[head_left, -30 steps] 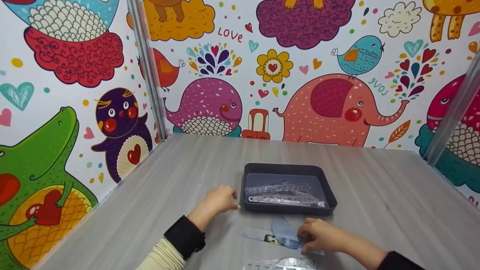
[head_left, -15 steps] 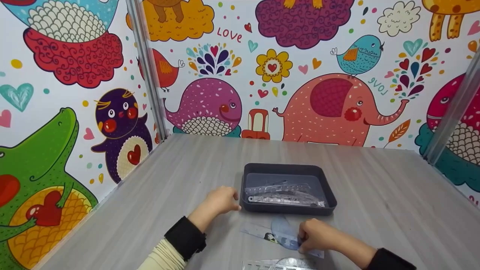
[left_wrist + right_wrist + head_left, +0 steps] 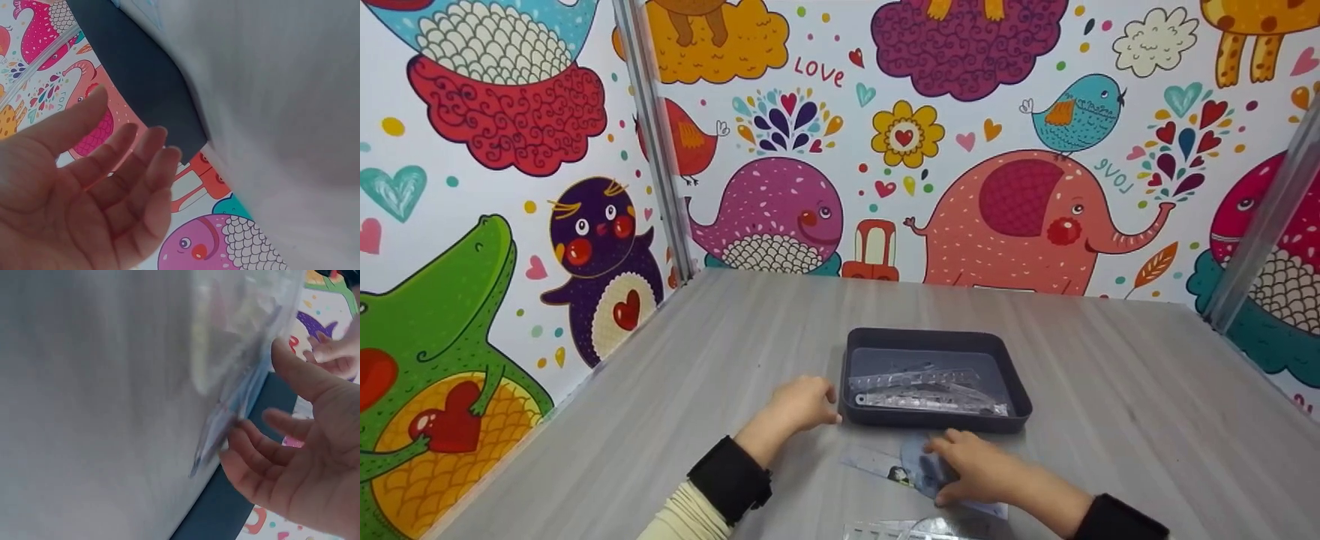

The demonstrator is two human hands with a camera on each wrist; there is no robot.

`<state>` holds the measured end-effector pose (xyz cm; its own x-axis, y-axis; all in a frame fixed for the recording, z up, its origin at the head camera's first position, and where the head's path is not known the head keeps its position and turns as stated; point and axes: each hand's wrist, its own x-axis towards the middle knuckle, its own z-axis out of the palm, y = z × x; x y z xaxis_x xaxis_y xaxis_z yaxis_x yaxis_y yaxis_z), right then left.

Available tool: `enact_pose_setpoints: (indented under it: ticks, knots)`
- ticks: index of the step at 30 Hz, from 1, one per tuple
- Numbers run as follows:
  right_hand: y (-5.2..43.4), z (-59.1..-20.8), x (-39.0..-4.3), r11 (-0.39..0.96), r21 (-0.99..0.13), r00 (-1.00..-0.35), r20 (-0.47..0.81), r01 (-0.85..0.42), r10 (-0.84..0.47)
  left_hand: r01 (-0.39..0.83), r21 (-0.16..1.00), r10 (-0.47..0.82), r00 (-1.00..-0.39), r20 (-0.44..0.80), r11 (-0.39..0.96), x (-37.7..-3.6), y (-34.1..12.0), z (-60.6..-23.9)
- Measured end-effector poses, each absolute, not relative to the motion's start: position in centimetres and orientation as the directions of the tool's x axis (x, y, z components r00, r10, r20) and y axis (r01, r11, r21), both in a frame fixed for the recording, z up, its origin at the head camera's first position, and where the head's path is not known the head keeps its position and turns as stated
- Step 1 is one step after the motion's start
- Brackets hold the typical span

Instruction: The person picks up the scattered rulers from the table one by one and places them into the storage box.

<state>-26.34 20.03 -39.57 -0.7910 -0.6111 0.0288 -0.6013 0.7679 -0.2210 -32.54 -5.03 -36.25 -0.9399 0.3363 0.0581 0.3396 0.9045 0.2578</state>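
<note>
**Clear ruler and blue protractor under the right hand, in front of the tray**

The clear ruler (image 3: 877, 466) lies flat on the grey surface (image 3: 1110, 412), just in front of the tray's near wall, with a blue protractor (image 3: 916, 454) lying across it. Cartoon-printed wall panels (image 3: 1020, 202) close in the surface on three sides.

The dark tray (image 3: 934, 337) sits near the middle and already holds several clear rulers and set squares (image 3: 926, 390) lying overlapped. More clear plastic pieces (image 3: 915, 531) show at the bottom edge of the head view, cut off by the frame.

The right hand (image 3: 979, 472) rests over the protractor and the ruler's right part. In the right wrist view its fingers (image 3: 253, 439) are spread and only slightly bent, with the tips against the edge of the thin plastic and the thumb held apart. No closed pinch shows. The left hand (image 3: 799, 405) lies relaxed with fingers nearly straight, holding nothing, just beside the tray's left wall; the left wrist view shows its palm open by the dark wall (image 3: 140, 73).

The work looks to be at the pick-up step for these flat pieces. Because they lie flush on the surface, the next move calls for getting a fingertip under an edge, or sliding the piece until an edge lifts, before any grip can close.
</note>
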Motion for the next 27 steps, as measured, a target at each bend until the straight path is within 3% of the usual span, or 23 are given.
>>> enact_pose_setpoints:
  ticks: [12,15,22,27]
  knots:
    - [19.7,-39.4,-26.3,0.54,0.091,-0.529,0.12,-0.837,-0.84,0.339,0.282,0.342,-0.939,0.038,0.897,-32.6,-4.7,-36.1]
    - [20.2,-39.3,-26.3,0.538,0.086,-0.523,0.153,-0.838,-0.839,0.354,0.267,0.354,-0.934,0.05,0.896,-32.5,-4.8,-36.0]
    - [21.6,-38.7,-26.1,0.678,0.052,-0.629,0.329,-0.733,-0.705,0.376,0.248,0.375,-0.926,0.052,0.893,-32.1,-4.9,-36.1]
    - [22.7,-37.9,-26.3,0.697,-0.004,-0.617,0.467,-0.717,-0.633,0.371,0.259,0.37,-0.927,0.054,0.892,-32.0,-4.8,-36.1]
